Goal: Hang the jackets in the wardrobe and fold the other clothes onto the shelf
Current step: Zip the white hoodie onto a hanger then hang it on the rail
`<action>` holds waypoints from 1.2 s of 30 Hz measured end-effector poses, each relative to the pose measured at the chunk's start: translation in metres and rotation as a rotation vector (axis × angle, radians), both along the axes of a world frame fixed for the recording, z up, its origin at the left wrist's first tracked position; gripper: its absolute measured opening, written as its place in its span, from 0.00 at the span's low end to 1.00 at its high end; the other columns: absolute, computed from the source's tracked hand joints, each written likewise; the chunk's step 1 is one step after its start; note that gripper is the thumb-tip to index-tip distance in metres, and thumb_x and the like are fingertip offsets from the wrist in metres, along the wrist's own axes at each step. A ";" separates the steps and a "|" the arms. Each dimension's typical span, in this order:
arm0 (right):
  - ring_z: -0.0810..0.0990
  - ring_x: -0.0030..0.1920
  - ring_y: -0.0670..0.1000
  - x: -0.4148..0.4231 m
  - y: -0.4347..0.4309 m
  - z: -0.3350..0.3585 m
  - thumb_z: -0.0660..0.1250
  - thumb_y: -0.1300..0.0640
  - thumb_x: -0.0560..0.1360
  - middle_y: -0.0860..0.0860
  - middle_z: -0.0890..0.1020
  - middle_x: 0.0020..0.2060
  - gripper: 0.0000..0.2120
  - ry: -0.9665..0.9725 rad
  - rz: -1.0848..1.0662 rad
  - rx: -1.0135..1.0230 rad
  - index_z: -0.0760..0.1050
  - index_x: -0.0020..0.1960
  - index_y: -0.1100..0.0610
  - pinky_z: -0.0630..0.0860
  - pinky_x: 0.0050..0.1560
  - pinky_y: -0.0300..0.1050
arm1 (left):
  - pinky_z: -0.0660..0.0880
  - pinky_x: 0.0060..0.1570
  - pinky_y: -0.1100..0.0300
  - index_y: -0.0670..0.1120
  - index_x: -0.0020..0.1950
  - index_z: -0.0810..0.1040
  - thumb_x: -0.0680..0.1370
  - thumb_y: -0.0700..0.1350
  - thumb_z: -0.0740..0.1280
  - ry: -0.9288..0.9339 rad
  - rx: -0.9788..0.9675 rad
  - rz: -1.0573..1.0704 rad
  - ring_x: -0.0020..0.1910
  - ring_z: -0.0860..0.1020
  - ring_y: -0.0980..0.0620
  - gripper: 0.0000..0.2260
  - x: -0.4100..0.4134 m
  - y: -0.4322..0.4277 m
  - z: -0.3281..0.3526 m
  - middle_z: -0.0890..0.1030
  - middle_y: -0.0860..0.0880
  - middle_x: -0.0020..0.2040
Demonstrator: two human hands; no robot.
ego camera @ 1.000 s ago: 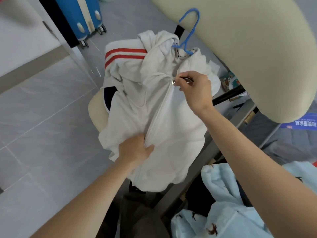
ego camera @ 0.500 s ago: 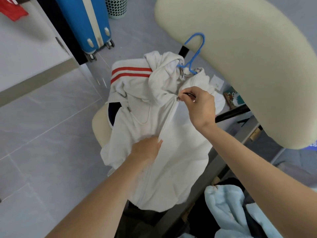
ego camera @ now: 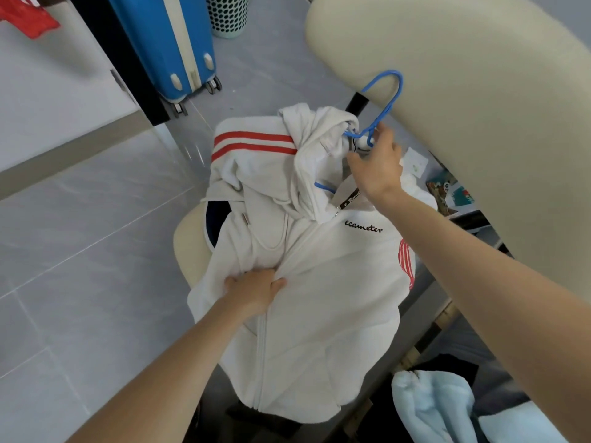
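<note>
A white zip-up hooded jacket with red stripes (ego camera: 319, 282) lies in the middle, spread over the round cream seat (ego camera: 187, 251) of a chair. Its zip is done up. A thin blue plastic hanger (ego camera: 383, 114) sticks out of the jacket's neck at 1 o'clock. The hanger's hook lies against the big cream padded chair back (ego camera: 479, 107). The left hand (ego camera: 256, 290) is bunched up tight and grips the jacket cloth just beside the zip. The right hand (ego camera: 377, 164) is up by the hanger's neck with thumb and fingers spread apart; I cannot tell if it touches the hanger. At 11 o'clock a shiny blue hard suitcase (ego camera: 172, 43) stands on its wheels on the grey tiled floor (ego camera: 80, 251). It is shut, so what is inside is hidden. Next to it at 12 o'clock is a pale bin full of round holes (ego camera: 228, 14), and its inside cannot be seen. A fluffy light blue garment (ego camera: 431, 407) lies at 5 o'clock.
</note>
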State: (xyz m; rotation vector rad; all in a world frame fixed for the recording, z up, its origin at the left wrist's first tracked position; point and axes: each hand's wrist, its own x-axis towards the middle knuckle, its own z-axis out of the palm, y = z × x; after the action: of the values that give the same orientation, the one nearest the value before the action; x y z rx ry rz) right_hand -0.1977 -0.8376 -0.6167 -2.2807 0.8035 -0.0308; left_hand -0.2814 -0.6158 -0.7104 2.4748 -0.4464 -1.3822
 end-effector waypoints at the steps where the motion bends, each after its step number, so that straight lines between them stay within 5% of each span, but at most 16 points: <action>1: 0.67 0.65 0.54 0.005 0.000 0.000 0.62 0.58 0.78 0.46 0.72 0.53 0.21 0.030 -0.013 0.002 0.63 0.69 0.55 0.61 0.63 0.48 | 0.62 0.64 0.48 0.53 0.70 0.69 0.83 0.58 0.47 -0.006 -0.006 0.004 0.65 0.71 0.45 0.21 -0.001 0.001 0.000 0.75 0.49 0.65; 3: 0.72 0.59 0.56 0.009 0.000 0.003 0.58 0.57 0.79 0.46 0.74 0.45 0.09 0.088 0.012 -0.096 0.69 0.59 0.55 0.58 0.54 0.48 | 0.62 0.61 0.50 0.52 0.69 0.69 0.83 0.57 0.47 -0.025 -0.019 0.016 0.64 0.71 0.46 0.20 -0.004 0.002 0.002 0.76 0.50 0.64; 7: 0.77 0.48 0.54 -0.016 0.013 0.019 0.55 0.57 0.81 0.50 0.81 0.42 0.09 0.043 0.234 -0.245 0.74 0.55 0.55 0.55 0.48 0.44 | 0.70 0.51 0.54 0.48 0.57 0.71 0.83 0.53 0.52 -0.068 -0.192 0.133 0.52 0.76 0.49 0.13 -0.020 0.012 0.013 0.77 0.53 0.48; 10: 0.78 0.43 0.53 -0.041 0.040 0.040 0.58 0.58 0.81 0.53 0.81 0.42 0.09 -0.087 0.281 -0.050 0.74 0.56 0.60 0.71 0.49 0.49 | 0.72 0.55 0.57 0.50 0.67 0.70 0.83 0.51 0.55 -0.022 -0.382 0.387 0.54 0.75 0.54 0.14 -0.025 0.025 0.038 0.76 0.54 0.57; 14: 0.76 0.35 0.40 -0.054 0.069 0.086 0.60 0.56 0.80 0.44 0.79 0.36 0.07 -0.217 0.260 0.038 0.74 0.51 0.59 0.70 0.37 0.39 | 0.68 0.51 0.63 0.51 0.72 0.67 0.82 0.50 0.58 -0.174 -0.500 0.572 0.50 0.74 0.58 0.17 -0.010 0.040 0.089 0.75 0.51 0.58; 19: 0.78 0.42 0.57 -0.066 0.099 0.171 0.64 0.58 0.79 0.48 0.82 0.37 0.10 -0.374 0.310 0.116 0.72 0.43 0.64 0.71 0.43 0.48 | 0.66 0.40 0.71 0.60 0.66 0.67 0.77 0.60 0.63 -0.270 -0.629 0.756 0.47 0.75 0.64 0.18 0.011 0.064 0.172 0.76 0.58 0.55; 25: 0.74 0.38 0.63 -0.099 0.159 0.285 0.66 0.57 0.79 0.49 0.79 0.30 0.12 -0.484 0.472 0.232 0.69 0.38 0.58 0.71 0.42 0.59 | 0.73 0.42 0.62 0.59 0.48 0.69 0.67 0.73 0.62 -0.455 -0.741 0.886 0.42 0.77 0.64 0.21 0.002 0.103 0.283 0.78 0.63 0.44; 29: 0.66 0.27 0.48 -0.114 0.205 0.354 0.66 0.57 0.79 0.48 0.80 0.29 0.12 -0.497 0.631 0.226 0.69 0.39 0.61 0.66 0.31 0.43 | 0.72 0.39 0.53 0.51 0.42 0.68 0.74 0.65 0.62 -0.731 -0.733 0.943 0.35 0.76 0.55 0.17 -0.010 0.150 0.359 0.75 0.56 0.32; 32: 0.69 0.27 0.43 -0.120 0.244 0.405 0.66 0.57 0.79 0.48 0.80 0.29 0.11 -0.537 0.731 0.192 0.72 0.41 0.62 0.65 0.31 0.32 | 0.71 0.40 0.52 0.48 0.44 0.70 0.79 0.57 0.60 -0.916 -0.739 0.926 0.38 0.76 0.50 0.13 -0.021 0.195 0.413 0.75 0.53 0.35; 36: 0.72 0.31 0.44 -0.123 0.289 0.466 0.62 0.57 0.81 0.46 0.79 0.29 0.08 -0.510 0.871 0.102 0.75 0.45 0.58 0.68 0.34 0.32 | 0.68 0.37 0.62 0.47 0.50 0.73 0.80 0.56 0.59 -1.111 -0.784 1.001 0.39 0.74 0.56 0.12 -0.016 0.256 0.494 0.75 0.56 0.39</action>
State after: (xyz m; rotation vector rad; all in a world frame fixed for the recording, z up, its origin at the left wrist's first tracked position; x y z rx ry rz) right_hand -0.3203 -0.5490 -0.1506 -2.1931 -0.4543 -0.1571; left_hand -0.2978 -0.3596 -0.2167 1.9727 0.1052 0.5189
